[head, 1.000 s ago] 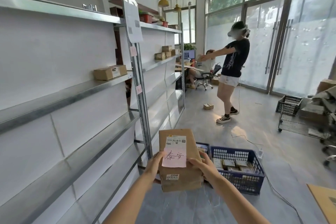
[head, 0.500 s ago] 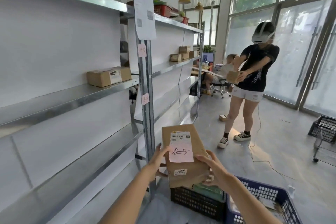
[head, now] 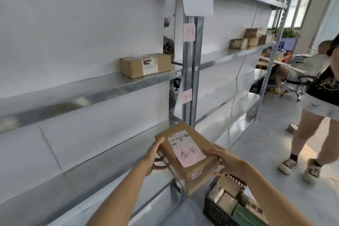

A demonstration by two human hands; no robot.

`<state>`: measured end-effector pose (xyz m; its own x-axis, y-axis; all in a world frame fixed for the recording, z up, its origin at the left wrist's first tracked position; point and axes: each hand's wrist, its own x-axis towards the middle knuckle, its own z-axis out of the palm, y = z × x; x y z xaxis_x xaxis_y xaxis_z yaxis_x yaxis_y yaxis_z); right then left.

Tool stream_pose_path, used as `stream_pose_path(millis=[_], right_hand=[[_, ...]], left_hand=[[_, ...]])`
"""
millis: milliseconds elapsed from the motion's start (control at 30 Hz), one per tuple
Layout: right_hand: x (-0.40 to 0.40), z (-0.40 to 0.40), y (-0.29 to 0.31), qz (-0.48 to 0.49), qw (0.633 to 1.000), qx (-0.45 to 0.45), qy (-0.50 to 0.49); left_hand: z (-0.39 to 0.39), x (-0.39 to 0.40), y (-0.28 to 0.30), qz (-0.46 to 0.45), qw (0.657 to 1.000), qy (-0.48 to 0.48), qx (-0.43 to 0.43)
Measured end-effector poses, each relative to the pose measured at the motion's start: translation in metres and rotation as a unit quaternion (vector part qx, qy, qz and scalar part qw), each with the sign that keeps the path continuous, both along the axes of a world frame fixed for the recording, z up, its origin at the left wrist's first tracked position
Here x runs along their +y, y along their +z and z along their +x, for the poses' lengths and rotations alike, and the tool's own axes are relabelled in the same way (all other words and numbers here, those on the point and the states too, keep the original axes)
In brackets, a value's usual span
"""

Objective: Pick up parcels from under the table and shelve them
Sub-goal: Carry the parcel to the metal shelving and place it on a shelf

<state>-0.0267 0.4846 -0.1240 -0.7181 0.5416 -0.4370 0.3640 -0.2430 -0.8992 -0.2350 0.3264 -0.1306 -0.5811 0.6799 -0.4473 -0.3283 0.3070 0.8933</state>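
1. Parcel [head: 185,156], a brown cardboard carton with a printed shipping label and a pink handwritten note taped on its top face, is held in the air in front of the metal shelving rack [head: 190,71], low beside the rack's upright post, touching no shelf.
2. Left hand [head: 154,158] clasps the carton's left side, thumb on the top edge and fingers curled underneath; right hand [head: 227,163] clamps the opposite side, fingers wrapped under. Both grips are closed on the carton.
3. Holding it label-up and tilted toward the face probably lets the pink note be read and matched against the pink tags [head: 189,32] stuck on the post, which appear to mark shelf levels.
4. One boxed parcel [head: 146,65] already sits on the shelf left of the post, set close to the post with its label facing outward; several more cartons [head: 251,38] rest on the shelf right of it.
5. Just right of the post's foot, a dark plastic crate [head: 212,207] on the floor holds further parcels, so the job looks far from finished.
6. Another person [head: 319,97] stands farther right of the post, well apart.
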Motion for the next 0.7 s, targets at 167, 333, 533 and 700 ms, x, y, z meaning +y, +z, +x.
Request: stream_pose_path(millis=[167, 333, 533, 700], right_hand=[[0.071, -0.07, 0.0, 0.041, 0.999, 0.031, -0.011], [0.114, -0.138, 0.001, 0.057, 0.997, 0.05, 0.021], [0.133, -0.2, -0.009, 0.043, 0.99, 0.026, 0.133], [0.148, -0.224, -0.02, 0.088, 0.978, 0.038, 0.185]], left_hand=[[-0.036, 0.041, -0.011, 0.02, 0.991, 0.13, -0.013], [-0.062, 0.07, -0.018, 0.025, 0.965, 0.255, -0.046], [-0.072, 0.092, -0.016, 0.051, 0.926, 0.37, -0.046], [-0.087, 0.095, -0.028, -0.065, 0.941, 0.332, 0.02]])
